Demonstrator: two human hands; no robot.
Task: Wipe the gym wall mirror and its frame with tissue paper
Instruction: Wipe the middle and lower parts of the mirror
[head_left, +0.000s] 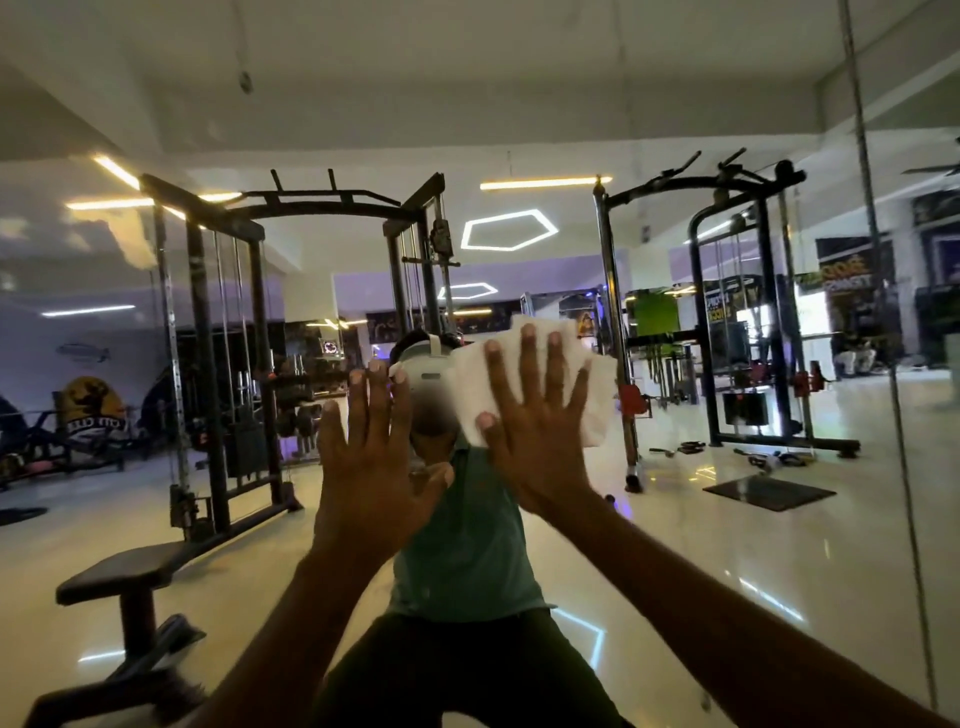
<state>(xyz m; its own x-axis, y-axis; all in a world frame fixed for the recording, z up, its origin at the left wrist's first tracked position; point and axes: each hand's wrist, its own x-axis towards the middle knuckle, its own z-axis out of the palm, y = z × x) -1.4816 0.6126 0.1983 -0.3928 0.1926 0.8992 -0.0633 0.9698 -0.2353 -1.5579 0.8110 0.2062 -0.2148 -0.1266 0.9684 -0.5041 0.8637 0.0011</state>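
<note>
The wall mirror (675, 545) fills nearly the whole view and reflects the gym and a person in a green shirt. My right hand (540, 415) lies flat with spread, straight fingers and presses a white tissue paper (597, 395) against the glass at the centre. My left hand (374, 457) is just to its left, also flat with straight fingers, palm against the mirror and holding nothing. A thin vertical seam or frame strip (883, 312) runs down the mirror's right side.
All gym gear appears only as reflections: a cable machine (223, 338) at left, a second rack (727, 312) at right, and a flat bench (130, 577) at lower left. The glossy floor shows light reflections.
</note>
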